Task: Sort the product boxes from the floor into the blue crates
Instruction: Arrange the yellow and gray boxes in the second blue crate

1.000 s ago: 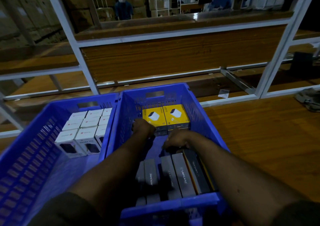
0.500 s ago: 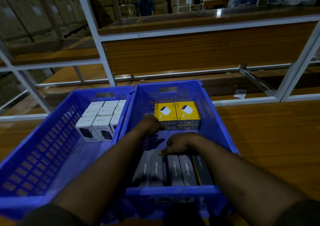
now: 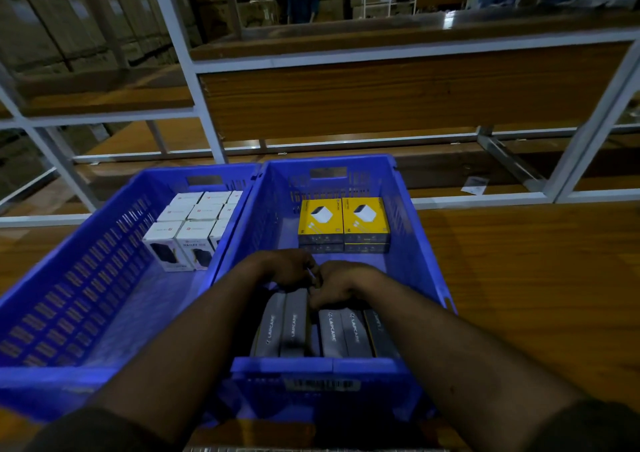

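I see both forearms reaching down into the right blue perforated plastic crate (image 3: 412, 244), wrists bent so the hands meet near its middle. The left hand (image 3: 287, 268) rests with curled fingers on the far ends of the grey slim cardboard boxes (image 3: 284, 327); whether it truly grips one I cannot tell. The right hand (image 3: 337, 287) lies knuckles up, its fingers curled down over the far end of the boxes beside it, and its hold is just as unclear. The two hands touch or nearly touch, with a thin pale edge showing between them that I cannot identify.

The grey boxes stand on edge in a row against the crate's near wall, matte, with pale lettering along their spines; the rightmost ones are dark and partly hidden by the right forearm. At the far wall sit two yellow square boxes (image 3: 343, 216) side by side, stacked on darker ones. The left blue plastic crate (image 3: 69, 296), slotted along its walls, holds white upright boxes (image 3: 194, 223) packed in its far right corner. Both crates sit on a glossy brown wooden floor (image 3: 519, 278) before a white metal shelf frame (image 3: 207, 119). Dark sleeves are cut off at the bottom edge.
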Action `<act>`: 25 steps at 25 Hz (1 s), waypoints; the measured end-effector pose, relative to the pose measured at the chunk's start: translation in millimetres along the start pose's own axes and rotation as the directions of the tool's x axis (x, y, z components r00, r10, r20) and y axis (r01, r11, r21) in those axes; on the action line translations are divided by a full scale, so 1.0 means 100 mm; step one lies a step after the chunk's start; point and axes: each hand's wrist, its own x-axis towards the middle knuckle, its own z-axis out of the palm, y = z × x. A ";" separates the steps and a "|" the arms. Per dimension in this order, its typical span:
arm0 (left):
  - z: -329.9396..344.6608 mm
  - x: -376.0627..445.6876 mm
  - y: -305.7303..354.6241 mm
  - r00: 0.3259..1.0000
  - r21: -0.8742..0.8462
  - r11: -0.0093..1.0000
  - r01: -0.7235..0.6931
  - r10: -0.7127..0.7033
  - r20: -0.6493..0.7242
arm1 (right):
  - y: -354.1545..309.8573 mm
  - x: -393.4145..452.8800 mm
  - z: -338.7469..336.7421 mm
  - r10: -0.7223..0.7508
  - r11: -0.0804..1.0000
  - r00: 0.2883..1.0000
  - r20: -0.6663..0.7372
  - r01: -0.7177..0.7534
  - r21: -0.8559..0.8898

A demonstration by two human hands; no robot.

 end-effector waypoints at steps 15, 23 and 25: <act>-0.04 -0.03 0.11 0.978 -0.369 0.925 0.087 -0.150 -0.145 | 0.21 0.12 -0.16 0.371 0.822 0.845 -0.385 -0.106 0.559; -0.06 -0.01 0.14 0.984 -0.711 0.702 -0.029 -0.107 -0.145 | 0.37 0.06 -0.28 0.596 0.379 0.689 -0.412 0.212 0.901; -0.09 -0.05 0.19 0.977 -0.798 0.597 -0.085 -0.107 -0.183 | 0.39 0.07 -0.30 0.622 0.265 0.695 -0.361 0.246 0.932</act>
